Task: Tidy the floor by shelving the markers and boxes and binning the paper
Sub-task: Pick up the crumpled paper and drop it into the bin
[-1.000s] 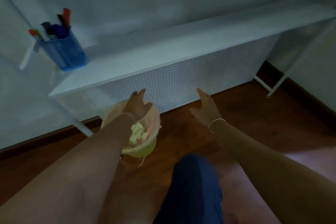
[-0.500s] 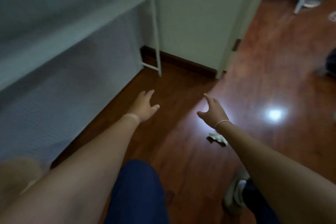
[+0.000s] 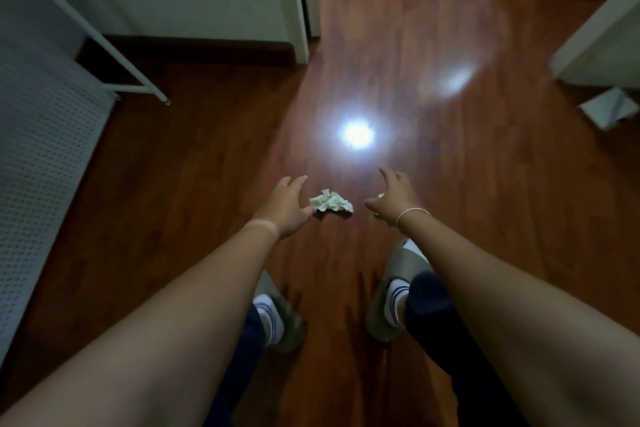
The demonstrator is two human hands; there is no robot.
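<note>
I'm on the paper-binning step here: a crumpled paper ball (image 3: 331,205) lies on the wooden floor (image 3: 194,163), just ahead of my two feet. My left hand (image 3: 286,207) is spread and empty, thumb tip touching or all but touching the near-left edge of the ball. My right hand (image 3: 393,199) hangs just right of the ball, fingers loosely curled; there's a pale speck by the palm, and I can't tell whether it's something pinched or just glare.

Next move, as I judge it: close the left fingers round the ball, lift, then turn for the bin, which isn't in view from here. The paper is light and springy, so a gentle full-hand scoop should do.

Room to work is good. Beyond the ball there's bare floor and a bright lamp reflection (image 3: 356,132). Well left of the ball stands the white shelf frame (image 3: 104,42) with its perforated panel (image 3: 41,149). Far right of the ball, more white paper (image 3: 606,107) lies beside a piece of white furniture (image 3: 602,35), likely the next pick.
</note>
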